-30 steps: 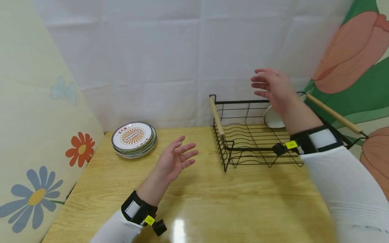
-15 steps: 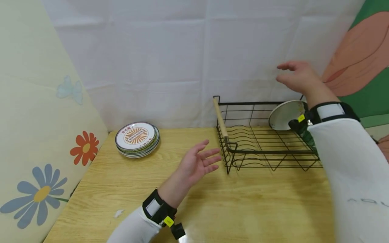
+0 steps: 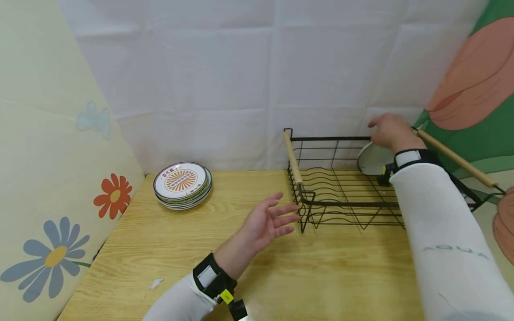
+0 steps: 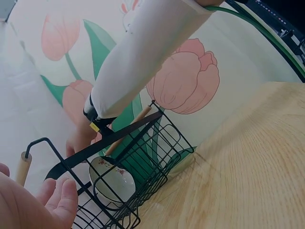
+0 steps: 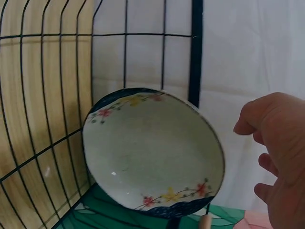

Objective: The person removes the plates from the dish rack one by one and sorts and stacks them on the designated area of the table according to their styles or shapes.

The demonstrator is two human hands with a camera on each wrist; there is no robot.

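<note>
A white bowl (image 5: 152,152) with flower sprigs and dark blue patches on its rim leans on edge in the right end of the black wire dish rack (image 3: 333,203). My right hand (image 3: 392,131) is over the rack's back right part, just above the bowl, and hides some of it in the head view. In the right wrist view a gap shows between the bowl's rim and the loosely bent fingers (image 5: 248,119). My left hand (image 3: 267,223) hovers palm up, fingers spread and holding nothing, beside the rack's front left corner.
A stack of several patterned plates (image 3: 182,183) sits at the table's back left. Wooden handles (image 3: 455,158) top both ends of the rack. A white cloth (image 3: 209,89) hangs behind, with flowered sheets at both sides. A small white scrap (image 3: 156,283) lies front left.
My right hand first moved right and away from the bowl, then came down toward its top. My left hand shifted right toward the rack. The bowl stays in the rack.
</note>
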